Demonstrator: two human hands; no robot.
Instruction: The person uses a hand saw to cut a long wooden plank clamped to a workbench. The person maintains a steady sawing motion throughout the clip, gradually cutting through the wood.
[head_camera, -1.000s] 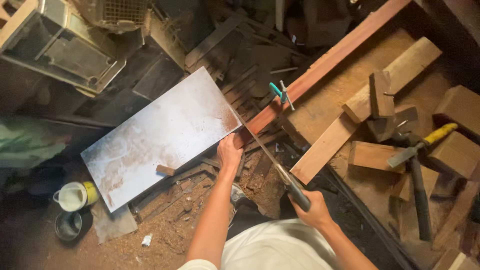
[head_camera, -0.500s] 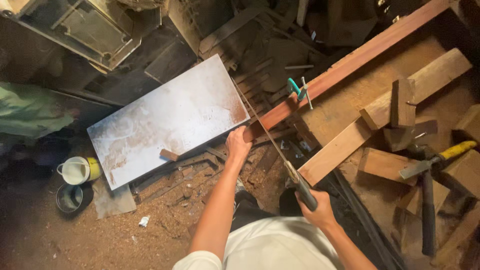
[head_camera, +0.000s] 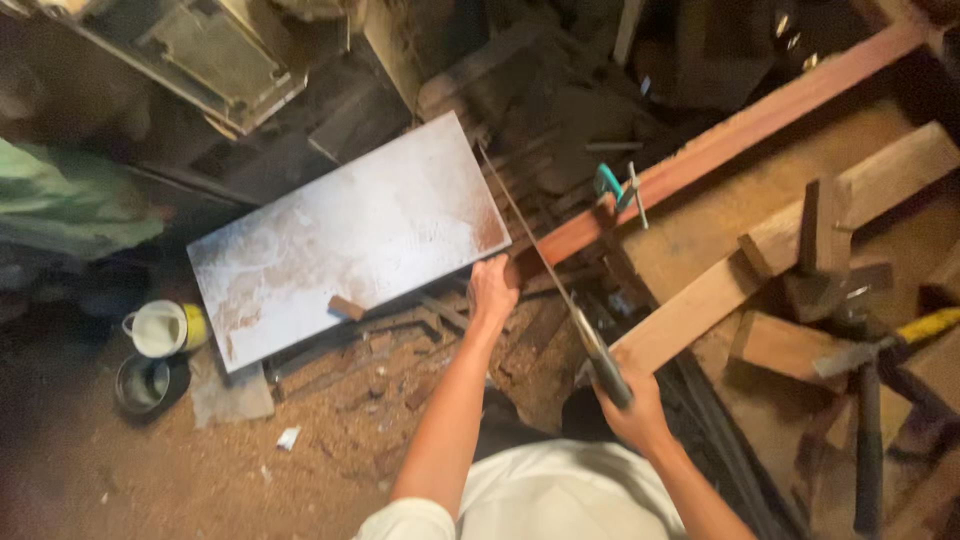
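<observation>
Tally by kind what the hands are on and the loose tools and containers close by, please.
Handsaw, in right hand: 1
Reddish plank, under left hand: 1
Teal clamp: 1
Hammer, yellow handle: 1
Pale board: 1
Round containers: 2
Total: 7
</observation>
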